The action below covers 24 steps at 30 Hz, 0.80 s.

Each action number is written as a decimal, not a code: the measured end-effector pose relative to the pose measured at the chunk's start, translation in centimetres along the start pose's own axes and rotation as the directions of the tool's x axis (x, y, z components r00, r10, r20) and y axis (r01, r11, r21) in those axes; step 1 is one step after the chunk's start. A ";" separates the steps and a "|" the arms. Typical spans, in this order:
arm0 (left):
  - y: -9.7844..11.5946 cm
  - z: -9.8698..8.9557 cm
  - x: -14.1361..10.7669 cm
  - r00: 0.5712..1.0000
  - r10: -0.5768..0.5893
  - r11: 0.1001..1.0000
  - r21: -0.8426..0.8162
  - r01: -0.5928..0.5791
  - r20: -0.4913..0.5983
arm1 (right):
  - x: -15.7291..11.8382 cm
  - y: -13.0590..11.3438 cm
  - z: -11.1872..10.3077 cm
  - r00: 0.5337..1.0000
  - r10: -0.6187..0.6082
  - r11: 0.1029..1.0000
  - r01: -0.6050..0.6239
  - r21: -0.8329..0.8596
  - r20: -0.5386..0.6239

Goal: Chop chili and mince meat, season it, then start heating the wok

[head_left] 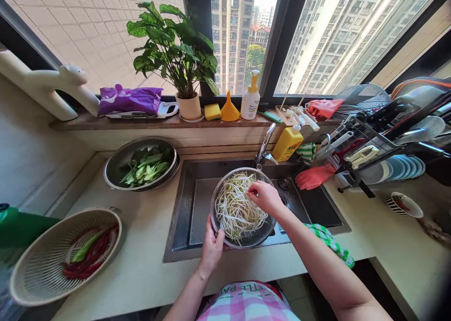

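A round metal strainer (252, 240) full of bean sprouts (237, 208) is held over the front of the dark sink (204, 189). My left hand (212, 246) grips its rim at the lower left, thumb on the near edge. Above the sprouts, at the upper right of the strainer, is my right hand (260, 194), its fingertips pinched together. Whatever lies between those fingertips is too small to make out.
Left on the counter are a pan (116, 171) of green leaves and a basket (28, 269) with red and green peppers. The faucet (265, 142) rises behind the sink. Pink gloves (315, 176) and a dish rack (380, 145) stand right.
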<state>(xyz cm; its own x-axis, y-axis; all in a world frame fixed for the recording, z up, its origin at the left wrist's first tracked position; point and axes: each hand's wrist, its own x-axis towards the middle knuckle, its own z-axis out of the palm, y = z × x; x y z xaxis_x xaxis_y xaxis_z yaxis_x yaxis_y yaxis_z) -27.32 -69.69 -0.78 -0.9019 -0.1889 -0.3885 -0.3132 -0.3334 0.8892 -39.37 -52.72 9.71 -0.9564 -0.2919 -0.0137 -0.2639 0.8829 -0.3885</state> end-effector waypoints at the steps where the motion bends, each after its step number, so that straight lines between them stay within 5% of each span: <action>1: 0.1 0.1 0.0 1.000 -0.007 1.000 -0.010 0.007 -0.001 | 0.0 0.1 0.1 1.000 -0.006 1.000 0.006 0.018 -0.004; 8: 0.6 -0.1 0.0 0.997 -0.065 0.996 -0.061 0.067 0.036 | -0.6 2.1 0.4 1.000 0.003 0.964 0.005 0.265 -0.030; 13: 0.8 -0.3 0.2 0.998 -0.061 0.997 -0.036 0.062 0.009 | -1.0 2.5 0.2 0.983 -0.090 0.927 0.023 0.375 0.161; 15: 0.8 -0.3 0.1 0.998 -0.063 0.998 -0.027 0.063 0.012 | -0.9 2.2 0.1 0.976 -0.125 0.935 0.055 0.352 0.177; 19: 0.9 -0.2 -0.1 0.996 -0.082 0.996 -0.031 0.083 0.031 | -0.1 1.5 0.3 1.000 -0.020 0.980 0.022 0.195 -0.009; 24: 1.0 -0.1 -0.3 0.995 -0.099 0.994 -0.043 0.100 0.034 | 0.5 0.7 1.2 0.998 0.068 0.991 -0.067 0.118 -0.005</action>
<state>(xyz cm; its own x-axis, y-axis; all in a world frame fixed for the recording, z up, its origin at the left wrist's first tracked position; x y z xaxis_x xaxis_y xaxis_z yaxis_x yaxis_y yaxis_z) -27.39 -70.04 0.19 -0.8763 -0.1231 -0.4658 -0.3889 -0.3897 0.8348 -39.91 -52.69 8.32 -0.9728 -0.2290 -0.0353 -0.1824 0.8508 -0.4929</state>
